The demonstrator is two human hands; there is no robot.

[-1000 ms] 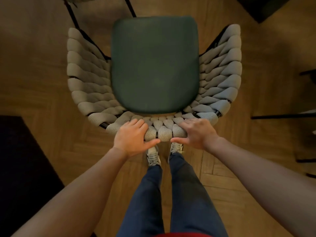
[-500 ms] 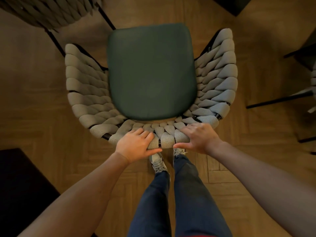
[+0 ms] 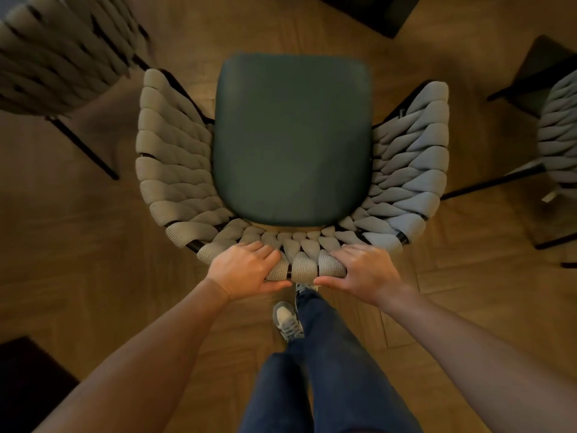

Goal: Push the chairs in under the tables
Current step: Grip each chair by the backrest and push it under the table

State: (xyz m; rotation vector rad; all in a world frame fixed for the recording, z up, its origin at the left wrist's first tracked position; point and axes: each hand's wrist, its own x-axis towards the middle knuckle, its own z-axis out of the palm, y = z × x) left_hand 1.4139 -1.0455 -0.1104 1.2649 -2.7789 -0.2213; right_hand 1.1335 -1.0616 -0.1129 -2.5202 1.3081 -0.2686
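While both hands, left hand [image 3: 245,268] and right hand [image 3: 363,270], stay clamped over the woven backrest, the chair [image 3: 292,142] has slid forward between two neighbouring chairs, a dark table corner [image 3: 374,10] now just ahead of its seat

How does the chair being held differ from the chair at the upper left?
The held chair is whole in view, green seat showing; the upper-left chair is cut off, only its woven back and a black leg visible. Left hand and right hand grip the first; nobody touches the second. Both share grey woven backs.
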